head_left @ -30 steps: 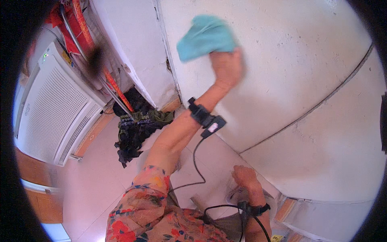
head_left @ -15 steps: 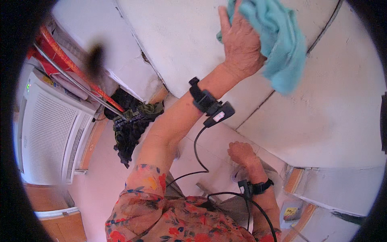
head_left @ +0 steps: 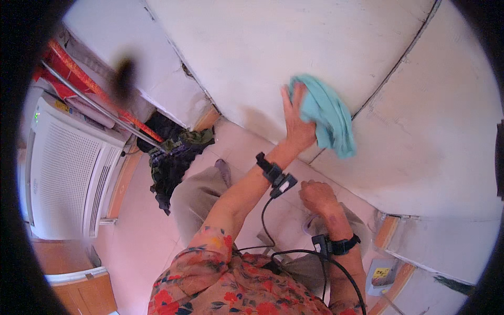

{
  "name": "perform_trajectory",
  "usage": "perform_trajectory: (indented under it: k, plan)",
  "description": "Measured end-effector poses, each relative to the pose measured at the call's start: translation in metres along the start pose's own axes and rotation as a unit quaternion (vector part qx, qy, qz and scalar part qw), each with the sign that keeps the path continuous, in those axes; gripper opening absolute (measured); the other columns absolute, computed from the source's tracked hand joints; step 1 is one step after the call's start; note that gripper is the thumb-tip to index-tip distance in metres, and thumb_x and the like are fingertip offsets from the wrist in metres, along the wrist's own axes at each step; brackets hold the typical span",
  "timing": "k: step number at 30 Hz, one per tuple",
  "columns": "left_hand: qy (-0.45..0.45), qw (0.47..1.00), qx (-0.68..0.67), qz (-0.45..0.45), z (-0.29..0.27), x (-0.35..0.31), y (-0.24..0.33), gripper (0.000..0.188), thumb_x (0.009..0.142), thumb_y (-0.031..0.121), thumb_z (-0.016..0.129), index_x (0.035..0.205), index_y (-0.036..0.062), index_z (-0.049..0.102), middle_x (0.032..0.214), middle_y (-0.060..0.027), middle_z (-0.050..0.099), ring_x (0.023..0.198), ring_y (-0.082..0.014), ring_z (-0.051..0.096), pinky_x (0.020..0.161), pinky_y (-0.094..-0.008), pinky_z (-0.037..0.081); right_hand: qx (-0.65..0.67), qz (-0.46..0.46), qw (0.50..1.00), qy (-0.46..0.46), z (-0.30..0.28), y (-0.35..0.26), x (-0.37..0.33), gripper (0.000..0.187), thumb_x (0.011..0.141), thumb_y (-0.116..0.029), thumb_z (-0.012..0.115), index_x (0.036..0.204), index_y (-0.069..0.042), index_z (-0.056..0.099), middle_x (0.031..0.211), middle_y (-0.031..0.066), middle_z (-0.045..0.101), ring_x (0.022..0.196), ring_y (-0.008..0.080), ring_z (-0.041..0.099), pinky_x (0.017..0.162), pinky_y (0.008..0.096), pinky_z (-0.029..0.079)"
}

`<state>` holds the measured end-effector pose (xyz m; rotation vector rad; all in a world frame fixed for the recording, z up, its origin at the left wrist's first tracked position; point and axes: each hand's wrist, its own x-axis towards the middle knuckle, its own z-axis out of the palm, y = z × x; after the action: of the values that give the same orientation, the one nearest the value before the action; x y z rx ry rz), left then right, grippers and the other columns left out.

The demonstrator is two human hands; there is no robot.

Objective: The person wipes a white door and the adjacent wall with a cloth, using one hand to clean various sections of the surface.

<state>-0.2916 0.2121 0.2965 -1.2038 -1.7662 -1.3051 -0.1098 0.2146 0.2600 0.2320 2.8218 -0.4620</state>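
Observation:
A folded turquoise cloth point(head_left: 328, 118) is in my left hand point(head_left: 300, 123), which presses it toward the white wall point(head_left: 252, 58) in front of me. The hand covers part of the cloth's left side, with one finger standing away from it. My right hand point(head_left: 317, 197) hangs lower, over my right knee, curled into a fist. Nothing shows between its fingers. Black straps with small devices point(head_left: 283, 185) and cables sit on both forearms.
To the left stand a white air conditioner point(head_left: 73, 168) and red and silver poles point(head_left: 94, 97). Dark cloth strips point(head_left: 170, 160) lie at their foot on the pink tiled floor point(head_left: 136, 220). A dark seam point(head_left: 391, 79) divides the wall. A grey box with a yellow label point(head_left: 380, 276) stands at lower right.
My left hand has come down the wall toward me with the cloth. My right hand has barely moved. My left knee now shows beside the left forearm.

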Motion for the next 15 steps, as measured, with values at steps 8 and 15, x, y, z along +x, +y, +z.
perform_trajectory:
  k: [8,15]
  plan:
    - [-0.051,0.930,0.058,-0.359,-0.034,0.061,-0.082,0.037,0.089,0.024,0.043,0.115,-0.0020,0.048,0.116,-0.0250,0.045,0.106,-0.0383,0.041,0.091,-0.0469,0.035,-0.025,-0.007,0.999,-0.047,0.001,-0.001,0.005,0.025,0.085,-0.023,0.047,0.086,-0.001,0.059,0.087,0.0193,0.061,0.079,0.0363,0.060,0.069,0.0462,0.048]
    - [0.078,0.993,0.061,-0.061,-0.029,0.080,-0.031,0.038,0.089,0.027,0.042,0.109,-0.0041,0.047,0.113,-0.0224,0.049,0.104,-0.0348,0.045,0.093,-0.0430,0.033,-0.024,-0.029,0.997,-0.066,0.001,-0.017,0.020,0.026,0.086,-0.025,0.046,0.093,-0.002,0.056,0.085,0.0194,0.061,0.079,0.0362,0.060,0.069,0.0476,0.047]
